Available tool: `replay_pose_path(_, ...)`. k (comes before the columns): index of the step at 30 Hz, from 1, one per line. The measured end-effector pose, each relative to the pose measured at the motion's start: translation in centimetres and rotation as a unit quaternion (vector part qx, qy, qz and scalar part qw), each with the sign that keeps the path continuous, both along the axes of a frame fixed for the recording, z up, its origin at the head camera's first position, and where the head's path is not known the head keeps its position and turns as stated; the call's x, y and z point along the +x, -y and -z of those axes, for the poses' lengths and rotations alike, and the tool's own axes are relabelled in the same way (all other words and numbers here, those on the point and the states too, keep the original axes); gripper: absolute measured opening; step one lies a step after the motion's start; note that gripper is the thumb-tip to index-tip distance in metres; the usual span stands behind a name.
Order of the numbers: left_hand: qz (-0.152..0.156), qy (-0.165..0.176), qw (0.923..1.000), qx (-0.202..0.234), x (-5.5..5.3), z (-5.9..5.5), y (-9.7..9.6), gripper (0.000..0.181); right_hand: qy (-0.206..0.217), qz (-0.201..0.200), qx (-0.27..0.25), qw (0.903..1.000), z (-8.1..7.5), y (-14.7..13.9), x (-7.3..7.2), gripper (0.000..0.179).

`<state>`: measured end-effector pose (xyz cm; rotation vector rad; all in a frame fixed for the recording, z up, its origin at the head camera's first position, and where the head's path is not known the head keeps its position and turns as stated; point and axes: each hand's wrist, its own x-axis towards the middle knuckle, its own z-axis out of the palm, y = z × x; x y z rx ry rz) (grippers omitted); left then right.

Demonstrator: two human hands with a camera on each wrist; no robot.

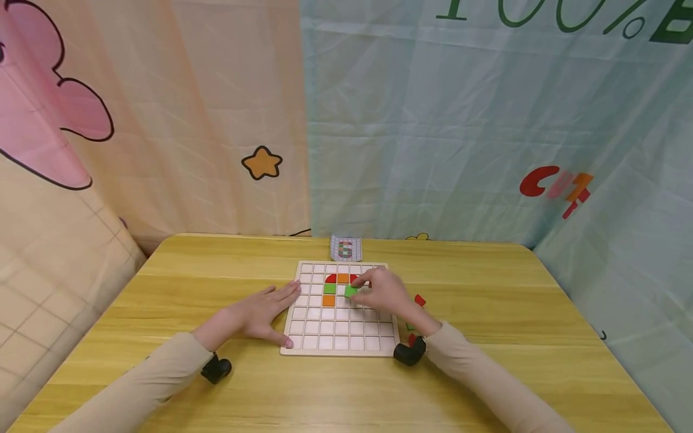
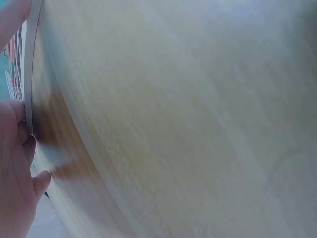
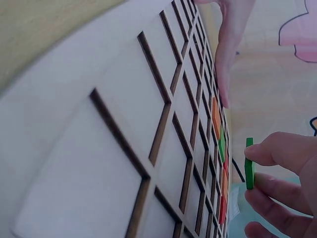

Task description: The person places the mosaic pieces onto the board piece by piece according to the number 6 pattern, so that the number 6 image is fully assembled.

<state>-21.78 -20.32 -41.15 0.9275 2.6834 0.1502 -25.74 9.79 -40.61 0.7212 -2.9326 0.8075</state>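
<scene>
A pale gridded board point(image 1: 341, 329) lies on the table. My right hand point(image 1: 385, 293) pinches a green square tile point(image 1: 351, 291) between thumb and fingers. In the right wrist view that green tile point(image 3: 249, 166) is edge-on, with a gap between it and the board's surface. On the board's upper part sit two red curved tiles, the left one point(image 1: 331, 278) fully visible, the other partly behind my right fingers. Between them is an orange tile point(image 1: 343, 278); below the left one are a green tile point(image 1: 329, 288) and another orange tile point(image 1: 328, 300). My left hand point(image 1: 265, 314) rests spread against the board's left edge.
Behind the board stands a small card point(image 1: 346, 248) with a coloured grid pattern. Several loose pieces lie right of the board, among them a red tile point(image 1: 419, 299), partly hidden by my right arm. Printed curtains point(image 1: 460, 132) hang behind the wooden table point(image 1: 498, 300).
</scene>
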Motion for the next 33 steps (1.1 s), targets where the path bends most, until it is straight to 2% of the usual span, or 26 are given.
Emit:
replay_pose_path(14, -0.001, -0.001, 1.0, 0.002, 0.1, -0.1, 0.0, 0.113, 0.016, -0.03, 0.004, 0.9994, 0.7, 1.3, 0.5, 0.021)
replay_pose_path(24, -0.002, -0.004, 1.0, 0.007, 0.1, 0.0, 0.0, 0.113, -0.011, -0.028, 0.024, 0.9993, 0.9, 1.9, 0.5, 0.021)
replay_pose_path(33, -0.003, -0.003, 1.0, 0.008, 0.0, 0.2, 0.1, 0.114, 0.006, -0.021, 0.027, 0.9994, 1.2, 1.9, 0.3, 0.023)
